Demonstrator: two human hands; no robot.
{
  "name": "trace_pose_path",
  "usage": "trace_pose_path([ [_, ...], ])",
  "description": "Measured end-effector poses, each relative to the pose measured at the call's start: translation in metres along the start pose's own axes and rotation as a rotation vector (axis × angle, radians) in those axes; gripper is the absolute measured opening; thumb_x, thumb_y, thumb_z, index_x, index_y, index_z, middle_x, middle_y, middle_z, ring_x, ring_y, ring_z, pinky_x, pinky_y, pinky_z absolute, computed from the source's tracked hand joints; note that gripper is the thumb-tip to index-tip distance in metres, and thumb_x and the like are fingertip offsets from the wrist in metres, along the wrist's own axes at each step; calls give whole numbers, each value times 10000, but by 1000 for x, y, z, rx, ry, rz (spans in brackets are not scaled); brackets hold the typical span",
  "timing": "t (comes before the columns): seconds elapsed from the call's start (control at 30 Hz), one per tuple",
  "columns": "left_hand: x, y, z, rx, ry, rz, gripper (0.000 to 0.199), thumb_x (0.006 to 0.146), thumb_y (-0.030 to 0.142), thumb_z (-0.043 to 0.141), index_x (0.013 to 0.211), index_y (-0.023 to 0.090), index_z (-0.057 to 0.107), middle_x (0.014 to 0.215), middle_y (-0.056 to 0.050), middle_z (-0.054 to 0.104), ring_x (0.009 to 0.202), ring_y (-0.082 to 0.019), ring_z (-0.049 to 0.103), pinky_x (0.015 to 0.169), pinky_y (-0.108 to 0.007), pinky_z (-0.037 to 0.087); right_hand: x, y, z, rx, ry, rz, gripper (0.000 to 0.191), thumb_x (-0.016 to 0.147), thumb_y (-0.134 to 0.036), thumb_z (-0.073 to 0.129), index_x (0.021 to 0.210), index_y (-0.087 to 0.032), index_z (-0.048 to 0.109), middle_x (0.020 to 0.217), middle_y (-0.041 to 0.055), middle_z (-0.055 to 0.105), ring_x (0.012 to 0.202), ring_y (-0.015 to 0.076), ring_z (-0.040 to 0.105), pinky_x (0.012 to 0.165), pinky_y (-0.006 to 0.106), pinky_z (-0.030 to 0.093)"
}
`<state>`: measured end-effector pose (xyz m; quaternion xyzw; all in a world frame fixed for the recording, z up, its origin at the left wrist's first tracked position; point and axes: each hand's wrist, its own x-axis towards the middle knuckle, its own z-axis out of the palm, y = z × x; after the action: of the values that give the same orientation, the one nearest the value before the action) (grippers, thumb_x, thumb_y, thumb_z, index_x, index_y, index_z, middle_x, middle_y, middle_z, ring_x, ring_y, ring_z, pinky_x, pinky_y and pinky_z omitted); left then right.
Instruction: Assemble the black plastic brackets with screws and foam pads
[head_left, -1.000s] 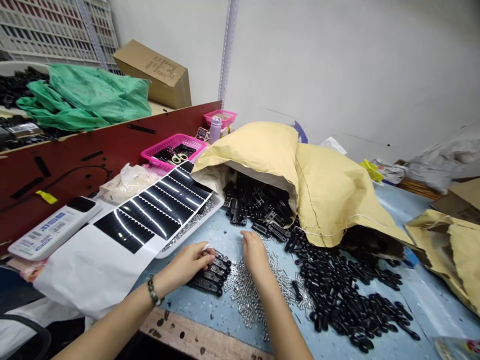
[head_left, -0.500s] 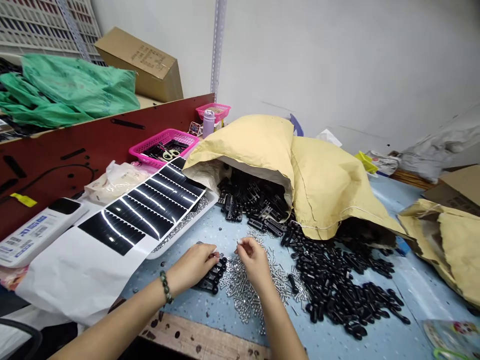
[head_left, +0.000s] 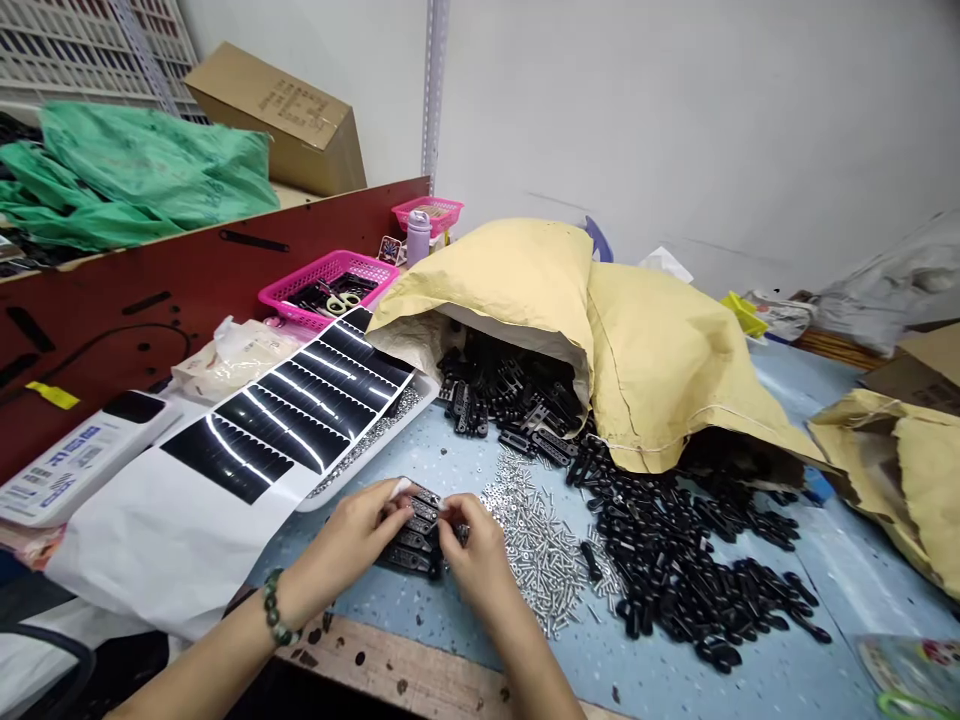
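Black parts (head_left: 407,558) sit in a row on the blue tabletop (head_left: 390,625), right between your hands. Long axes run side to side, right ends angled slightly toward you; the row itself stacks near to far. Your left hand (head_left: 360,535) reaches in palm down, fingers curled at the row's left/far side. Your right hand (head_left: 478,555) bends in over its right ends, thumb and index drawn close. Can't tell what either grips. Loose screws (head_left: 546,560) lie just right, black levers (head_left: 667,570) beyond.
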<state>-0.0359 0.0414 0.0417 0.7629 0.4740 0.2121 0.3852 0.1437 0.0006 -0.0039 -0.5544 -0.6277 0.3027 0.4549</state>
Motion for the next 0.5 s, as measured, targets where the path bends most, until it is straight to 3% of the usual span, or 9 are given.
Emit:
trace_pose_path([
  [0.1,-13,-9,4,21,38,21,117,925,302,476,920,223,563,856,2,626,764,-179,598,677,-288,471,0,-3,6,-224,-86,-181,213,846,-67,435,939,-194,579,869,51,612,812,181,588,737,288,480],
  [0.23,-22,-21,25,165,56,224,180,949,220,411,834,213,548,804,-16,601,765,-190,573,696,-312,465,3,-9,3,-446,-217,-316,223,881,-60,426,961,-199,581,858,51,628,809,201,580,752,324,470],
  [0.3,-22,-25,34,221,80,290,228,965,205,369,832,206,555,801,-34,601,777,-203,564,725,-342,466,5,-12,1,-463,-254,-289,215,886,-66,448,971,-211,583,869,42,641,818,201,587,757,326,466],
  [0.5,-22,-31,43,326,159,371,278,991,205,348,825,201,572,800,-49,603,771,-199,561,733,-346,461,8,-10,4,-258,-207,4,324,802,-25,540,1039,-245,542,865,-7,641,799,168,612,703,267,481],
])
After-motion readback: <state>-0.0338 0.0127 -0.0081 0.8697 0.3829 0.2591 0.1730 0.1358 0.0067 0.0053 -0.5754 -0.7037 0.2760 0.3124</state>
